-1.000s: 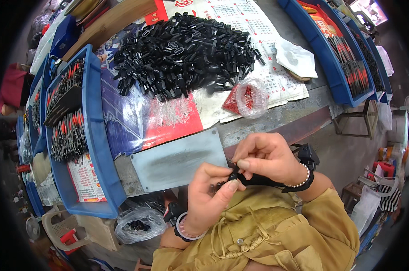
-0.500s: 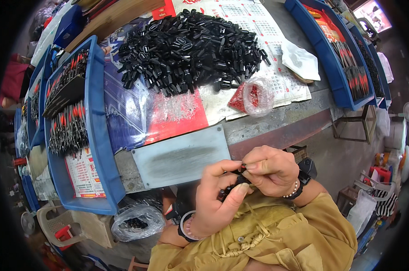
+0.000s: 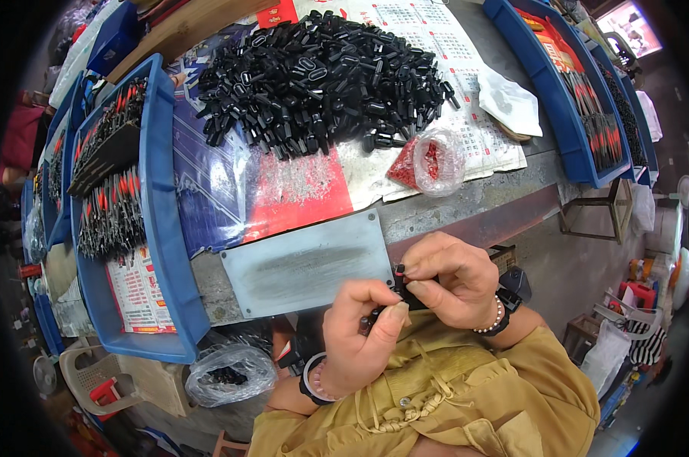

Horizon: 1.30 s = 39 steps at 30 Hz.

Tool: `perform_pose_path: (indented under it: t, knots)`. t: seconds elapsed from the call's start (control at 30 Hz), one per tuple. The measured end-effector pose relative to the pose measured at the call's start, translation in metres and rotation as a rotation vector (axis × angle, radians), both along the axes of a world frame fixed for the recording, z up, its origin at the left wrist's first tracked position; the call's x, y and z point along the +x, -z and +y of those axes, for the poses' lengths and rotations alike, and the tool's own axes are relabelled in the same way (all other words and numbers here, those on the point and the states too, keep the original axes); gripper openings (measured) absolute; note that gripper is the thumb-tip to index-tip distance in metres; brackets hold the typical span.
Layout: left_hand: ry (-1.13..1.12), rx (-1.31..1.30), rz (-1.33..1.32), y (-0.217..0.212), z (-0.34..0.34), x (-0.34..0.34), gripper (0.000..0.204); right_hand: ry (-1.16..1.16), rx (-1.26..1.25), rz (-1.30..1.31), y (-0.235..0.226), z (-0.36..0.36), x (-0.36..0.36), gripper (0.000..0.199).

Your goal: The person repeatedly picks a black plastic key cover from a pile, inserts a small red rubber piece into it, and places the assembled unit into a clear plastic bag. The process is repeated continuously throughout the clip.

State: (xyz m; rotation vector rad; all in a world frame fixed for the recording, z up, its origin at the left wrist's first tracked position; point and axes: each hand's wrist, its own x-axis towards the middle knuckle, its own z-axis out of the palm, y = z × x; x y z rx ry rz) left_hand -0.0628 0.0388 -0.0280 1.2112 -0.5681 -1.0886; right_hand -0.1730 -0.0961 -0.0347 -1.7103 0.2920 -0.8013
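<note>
Over the near edge of the bench my two hands meet fingertip to fingertip. Thumb and forefinger of my left hand (image 3: 359, 327) pinch a small black plastic part (image 3: 398, 282) with a red spot near its upper end. More black pieces (image 3: 369, 318) are tucked in that palm, partly hidden by the fingers. My right hand (image 3: 457, 280) is closed at the top of the same part; whether it grips a separate tiny red piece cannot be made out. Beyond them lies a big heap of black plastic parts (image 3: 321, 84), with a clear bag of tiny red pieces (image 3: 436, 164) at its near right.
A pale metal plate (image 3: 306, 236) lies along the bench edge. Blue trays (image 3: 165, 228) of black-and-red pieces stand at left, another blue tray (image 3: 573, 129) at right. A folded white cloth (image 3: 508, 103) rests near the heap. Below left are a plastic bag (image 3: 234, 373) and a chair (image 3: 85, 381).
Both hands have shifted slightly left, my right one also a little up. The pinched black part now stands more upright between the fingertips, its red spot more visible.
</note>
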Motion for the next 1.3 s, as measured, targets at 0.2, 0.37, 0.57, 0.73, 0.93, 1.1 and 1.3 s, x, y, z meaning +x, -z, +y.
perform_pose_path:
  t: [0.2,0.37,0.57,0.73,0.93,1.1,1.3]
  knots:
    - [-0.037,-0.016,-0.008,0.005,-0.003,-0.003,0.030,0.047,0.091,0.041,-0.002,0.006,-0.001,0.016]
    - [-0.083,0.006,0.071,0.007,0.003,-0.008,0.037,0.054,0.049,0.061,-0.002,0.008,-0.002,0.013]
    - [-0.155,-0.092,-0.020,0.007,-0.005,-0.010,0.029,-0.008,0.103,-0.048,-0.002,0.007,-0.001,0.009]
    - [-0.139,-0.046,0.048,0.004,-0.009,-0.009,0.025,-0.004,0.119,-0.087,-0.003,0.009,-0.002,0.006]
    - [-0.070,-0.001,0.073,0.005,0.001,-0.005,0.022,-0.020,0.080,0.007,-0.001,0.008,-0.007,0.009]
    - [-0.014,-0.079,0.101,0.009,0.004,-0.002,0.026,-0.042,-0.031,-0.013,0.000,0.009,-0.005,0.008]
    - [0.018,-0.105,0.325,0.010,0.001,0.003,0.026,-0.052,0.519,0.048,-0.002,0.012,-0.003,0.015]
